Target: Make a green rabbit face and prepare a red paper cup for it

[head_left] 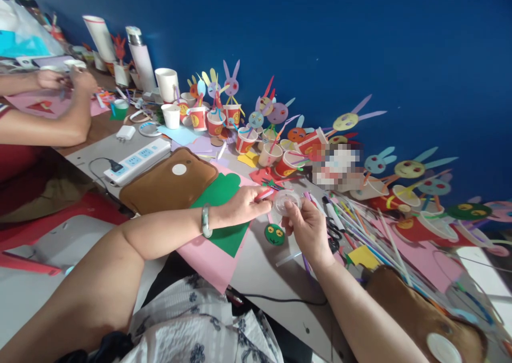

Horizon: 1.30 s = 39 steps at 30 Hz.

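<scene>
My left hand (245, 207), with a bangle on the wrist, is closed on a slim pinkish-red object (264, 194) whose kind I cannot make out. Close beside it, my right hand (307, 227) pinches a clear round plastic piece (286, 199), which could be a lid or a tape roll. Below the hands a green round paper face (274, 234) with yellow eyes lies on the grey table (256, 269). Green paper (224, 232) rests on a pink sheet (214, 267) under my left forearm. A clear straw (288, 258) is near my right wrist.
Red paper cups (197, 119) with rabbit-like paper figures (231, 86) line the blue wall. A white power strip (138, 163) and brown cushion-like pouch (170, 182) lie left. Straws and pens (356, 219) crowd the right. Another person's hands (82, 78) work far left.
</scene>
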Tool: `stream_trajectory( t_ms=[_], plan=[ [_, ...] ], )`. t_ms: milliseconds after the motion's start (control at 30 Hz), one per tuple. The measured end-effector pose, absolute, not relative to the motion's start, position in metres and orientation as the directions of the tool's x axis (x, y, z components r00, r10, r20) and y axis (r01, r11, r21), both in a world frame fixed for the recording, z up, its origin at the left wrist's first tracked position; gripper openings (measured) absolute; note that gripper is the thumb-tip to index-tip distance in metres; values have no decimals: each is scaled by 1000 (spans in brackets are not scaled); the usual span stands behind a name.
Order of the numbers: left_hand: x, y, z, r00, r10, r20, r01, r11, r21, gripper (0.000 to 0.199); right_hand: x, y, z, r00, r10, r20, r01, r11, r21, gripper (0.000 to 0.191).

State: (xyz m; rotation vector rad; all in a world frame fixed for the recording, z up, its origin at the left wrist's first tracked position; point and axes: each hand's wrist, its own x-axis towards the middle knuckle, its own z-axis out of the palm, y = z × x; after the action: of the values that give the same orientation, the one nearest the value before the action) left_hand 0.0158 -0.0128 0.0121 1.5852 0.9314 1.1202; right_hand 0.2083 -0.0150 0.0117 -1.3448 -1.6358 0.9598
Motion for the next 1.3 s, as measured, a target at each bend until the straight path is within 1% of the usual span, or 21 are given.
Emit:
stream_trajectory(
  t_ms=[200, 367, 467, 633, 767, 867, 900, 967, 1033, 1133, 1200, 1300],
  plan=[
    [14, -13, 13, 299, 931, 210, 79, -244, 967, 25, 207, -12, 11, -163, 984, 67, 279, 111, -954, 51],
    [13, -11, 8, 320, 924, 208, 64, -240, 969, 22, 206, -9, 10, -181, 983, -36, 178, -3, -984, 50],
    [14, -12, 10, 294, 932, 213, 53, -238, 970, 26, 206, -8, 7, -198, 977, -76, 121, -52, -991, 50],
    [15, -14, 15, 247, 938, 244, 29, -259, 966, 35, 209, -5, 4, -199, 971, -130, 101, -112, -989, 49],
    [14, -13, 16, 216, 945, 247, 19, -257, 966, 31, 208, -6, 7, -214, 961, -175, 66, -164, -984, 48],
    [12, -13, 18, 293, 923, 249, 10, -264, 965, 51, 206, -8, 11, -257, 936, -242, 48, -238, -970, 50],
    [11, -13, 19, 344, 905, 250, 6, -268, 963, 52, 205, -9, 12, -277, 923, -268, 46, -266, -963, 50],
    [9, -14, 20, 454, 854, 255, -1, -286, 958, 44, 205, -9, 13, -305, 902, -306, 41, -309, -950, 51],
    [8, -14, 21, 509, 818, 267, -1, -310, 951, 34, 207, -8, 13, -304, 896, -324, 34, -330, -943, 50],
    [9, -13, 19, 465, 845, 265, 35, -316, 948, 27, 209, -5, 12, -278, 905, -322, 44, -323, -945, 52],
    [10, -13, 16, 426, 868, 255, 54, -306, 951, 21, 209, -3, 11, -277, 915, -295, 66, -288, -955, 54],
    [13, -11, 15, 416, 880, 229, -3, -250, 968, 20, 210, -3, 10, -316, 919, -236, 119, -209, -971, 60]
  ],
)
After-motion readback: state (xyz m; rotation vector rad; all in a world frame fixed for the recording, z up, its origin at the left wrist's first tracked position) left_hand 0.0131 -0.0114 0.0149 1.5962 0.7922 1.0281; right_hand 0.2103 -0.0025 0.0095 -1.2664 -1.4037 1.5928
